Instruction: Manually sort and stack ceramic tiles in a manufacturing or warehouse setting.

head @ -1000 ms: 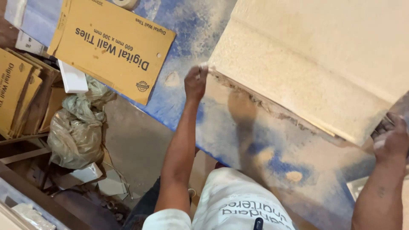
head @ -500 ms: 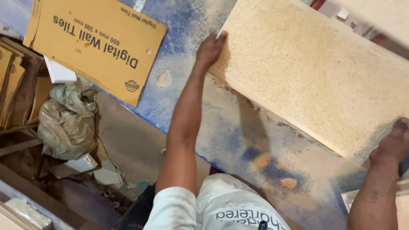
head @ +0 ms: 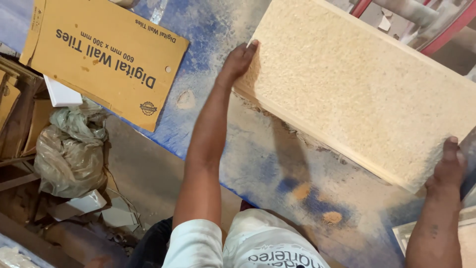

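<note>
A large cream, rough-backed tile [head: 357,89] lies tilted over a dusty blue worktable [head: 277,164]. My left hand [head: 239,60] presses against the tile's left short edge, fingers wrapped on it. My right hand [head: 447,168] grips the tile's right end near its lower corner. The tile's near long edge rests close to the table surface, with dust and crumbs under it.
A flat brown cardboard tile box [head: 104,59] lies on the table's left part. Below the table's edge sit a crumpled plastic bag [head: 72,149], white tile offcuts [head: 84,206] and more cartons [head: 15,109]. Red and grey metal tubes [head: 421,20] are at the top right.
Both hands have carried the tile up and to the right across the table. The cardboard box now appears lower and more to the right in view.
</note>
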